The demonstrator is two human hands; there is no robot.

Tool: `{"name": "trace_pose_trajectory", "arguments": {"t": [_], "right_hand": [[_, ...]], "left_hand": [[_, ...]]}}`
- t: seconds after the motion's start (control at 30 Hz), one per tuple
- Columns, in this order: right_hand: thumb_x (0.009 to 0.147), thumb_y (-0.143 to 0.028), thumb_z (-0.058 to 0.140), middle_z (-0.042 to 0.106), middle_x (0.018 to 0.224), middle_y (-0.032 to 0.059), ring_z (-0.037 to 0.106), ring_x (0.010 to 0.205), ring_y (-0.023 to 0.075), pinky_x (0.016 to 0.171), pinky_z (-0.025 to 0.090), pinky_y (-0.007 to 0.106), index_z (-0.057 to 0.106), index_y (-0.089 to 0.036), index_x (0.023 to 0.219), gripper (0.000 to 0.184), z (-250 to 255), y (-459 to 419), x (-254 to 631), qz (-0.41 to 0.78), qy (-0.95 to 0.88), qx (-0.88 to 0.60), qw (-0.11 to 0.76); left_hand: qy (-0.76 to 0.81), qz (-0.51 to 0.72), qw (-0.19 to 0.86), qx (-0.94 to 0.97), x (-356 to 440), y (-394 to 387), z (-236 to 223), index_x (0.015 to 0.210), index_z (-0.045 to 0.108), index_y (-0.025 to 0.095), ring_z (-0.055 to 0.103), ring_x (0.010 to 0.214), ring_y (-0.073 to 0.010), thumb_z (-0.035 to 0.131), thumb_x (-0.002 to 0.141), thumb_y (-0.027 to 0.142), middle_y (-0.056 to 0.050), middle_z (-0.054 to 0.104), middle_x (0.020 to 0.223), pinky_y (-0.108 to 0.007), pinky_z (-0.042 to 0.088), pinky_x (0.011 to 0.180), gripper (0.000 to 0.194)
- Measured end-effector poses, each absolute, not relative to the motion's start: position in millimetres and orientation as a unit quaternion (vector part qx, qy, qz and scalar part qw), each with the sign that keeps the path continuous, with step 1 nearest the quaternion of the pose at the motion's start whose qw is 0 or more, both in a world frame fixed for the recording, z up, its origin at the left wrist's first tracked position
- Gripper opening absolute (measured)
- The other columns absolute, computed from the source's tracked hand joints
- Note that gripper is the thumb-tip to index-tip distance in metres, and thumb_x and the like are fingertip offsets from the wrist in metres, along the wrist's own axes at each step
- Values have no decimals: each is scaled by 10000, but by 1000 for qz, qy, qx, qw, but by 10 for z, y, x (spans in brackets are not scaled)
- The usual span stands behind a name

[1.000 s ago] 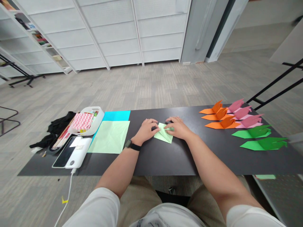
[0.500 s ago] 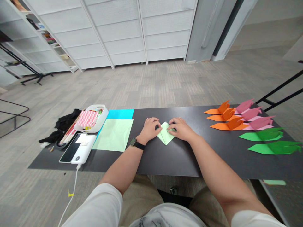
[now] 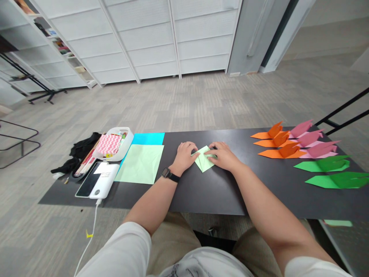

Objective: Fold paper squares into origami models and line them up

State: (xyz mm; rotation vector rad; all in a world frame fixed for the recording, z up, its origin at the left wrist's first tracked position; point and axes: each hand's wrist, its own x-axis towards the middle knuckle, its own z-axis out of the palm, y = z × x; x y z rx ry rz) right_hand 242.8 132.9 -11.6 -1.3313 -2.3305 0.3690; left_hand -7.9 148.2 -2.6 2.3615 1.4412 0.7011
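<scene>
Folded paper: The pale green origami diamond (image 3: 204,163) lies on the dark tabletop (image 3: 201,196) directly between my hands, one point toward me, fold lines showing on its upper face.
Left hand: My left hand (image 3: 185,154) is half-curled, thumb and index finger at the left side of the diamond. Whether they pinch the layers or only press them down, I cannot tell.
Right hand: My right hand (image 3: 223,156) is loosely curled, thumb and fingertips over the right side and upper face. Pinch or press: I cannot tell.
Weight: Judged very light; a slight push should shift it.
Layers: Judged thin and pliable singly, stiffer where folds stack. A misplaced crease would probably leave a lasting mark.
Side corners: Best holding points. Apply flat fingertip pressure, one hand per side, keeping the layers aligned.
Near point: Judged the easiest part to bend; do not use as a handle.
Tabletop: Looks smooth, so the paper may slide; anchor one side while working the other.
Spare stock: A pale green sheet (image 3: 141,165) lies partly over a blue sheet (image 3: 148,138), left of my left hand, apart from the diamond.
</scene>
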Motion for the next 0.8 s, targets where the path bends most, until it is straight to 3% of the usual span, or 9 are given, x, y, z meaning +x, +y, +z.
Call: {"name": "trace_pose_trajectory", "arguments": {"t": [0.27,0.8], "right_hand": [[908,-268,718,624,1334,80,563,1317,317,1237,311,654,809,-371,1198,321,-159,1365,2484,126,-832,-497,213],[903,-252,726,637,1324,82,557,1322,328,1245,290,692,810,-374,1205,337,-116,1338,2459,127,-831,-499,209]], "left_hand": [[497,208,152,829,-60,1405,50,1139,794,300,589,1303,-283,807,898,437,-46,684,1355,-517,368,1240,278],[493,131,156,846,-119,1262,138,1334,711,325,449,1501,-367,841,849,536,-90,554,1582,-712,183,1309,545]]}}
